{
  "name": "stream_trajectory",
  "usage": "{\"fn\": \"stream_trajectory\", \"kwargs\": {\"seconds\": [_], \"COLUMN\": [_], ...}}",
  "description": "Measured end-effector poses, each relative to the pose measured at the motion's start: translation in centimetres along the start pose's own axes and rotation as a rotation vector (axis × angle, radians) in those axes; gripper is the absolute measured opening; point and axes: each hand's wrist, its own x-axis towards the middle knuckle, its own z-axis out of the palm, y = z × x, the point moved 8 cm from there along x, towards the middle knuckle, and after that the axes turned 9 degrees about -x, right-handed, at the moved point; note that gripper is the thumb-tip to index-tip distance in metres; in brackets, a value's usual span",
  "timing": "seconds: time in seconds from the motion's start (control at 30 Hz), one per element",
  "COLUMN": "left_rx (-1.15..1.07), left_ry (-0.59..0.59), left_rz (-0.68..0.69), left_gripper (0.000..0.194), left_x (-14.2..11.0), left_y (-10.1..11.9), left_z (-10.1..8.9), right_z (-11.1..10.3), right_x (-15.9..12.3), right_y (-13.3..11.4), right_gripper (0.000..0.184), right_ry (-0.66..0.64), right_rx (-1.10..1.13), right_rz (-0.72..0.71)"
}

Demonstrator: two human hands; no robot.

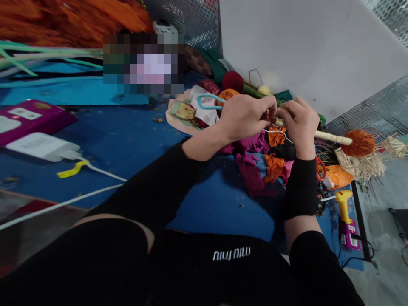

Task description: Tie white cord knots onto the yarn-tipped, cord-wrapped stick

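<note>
My left hand (245, 114) is closed in a pinch over the table, its fingertips beside those of my right hand (301, 121). A stick wrapped in pale, patterned strip (333, 137) passes under my right hand, whose fingers are closed at it. On the stick's right end sits a rust-orange fuzzy ball (358, 143). A thin white string (280, 132) hangs in a curve from my left fingertips, below the stick. Left of my left hand sticks out a light-blue loop (204, 101); where it leads is hidden. The fingers partly cover the point where string and stick meet.
Magenta cloth scraps (251, 170) and orange crumpled pieces (274, 168) lie below my hands on the blue table (210, 204). A yellow glue gun (344, 202) stands at the right edge. At left are a purple power strip (35, 121), a white adapter (43, 146) and its cable (105, 174).
</note>
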Motion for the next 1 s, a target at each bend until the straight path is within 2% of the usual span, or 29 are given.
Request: {"fn": "stream_trajectory", "kwargs": {"seconds": [0.17, 0.27, 0.47, 0.63, 0.8, 0.9, 1.0], "left_rx": [0.064, 0.042, -0.035, -0.042, -0.051, -0.054, -0.102], "left_ry": [-0.076, -0.133, -0.191, -0.123, 0.043, 0.134, 0.210], "left_rz": [-0.018, -0.042, -0.053, -0.051, -0.094, -0.129, -0.176], "left_gripper": [0.031, 0.036, 0.042, 0.038, 0.032, 0.030, 0.026], "left_x": [0.1, 0.2, 0.2, 0.3, 0.6, 0.7, 0.6], "left_y": [0.5, 0.7, 0.6, -0.5, -2.5, -4.0, -5.5], "left_z": [0.2, 0.3, 0.7, -0.4, -3.1, -5.0, -6.8], "right_z": [0.3, 0.7, 1.5, -0.4, -4.4, -6.3, -6.7], "right_x": [0.1, 0.1, 0.0, -0.2, -1.4, -2.9, -4.6], "right_y": [0.0, 0.4, 0.9, 2.6, 7.7, 12.0, 17.0], "right_gripper": [0.018, 0.018, 0.024, 0.018, 0.009, 0.019, 0.027], "right_ry": [-0.112, -0.135, -0.099, -0.030, 0.093, 0.182, 0.250], "right_rx": [-0.023, 0.003, 0.076, 0.099, 0.180, 0.244, 0.348], "right_rz": [0.058, 0.072, 0.012, 0.059, 0.228, 0.317, 0.439]}}
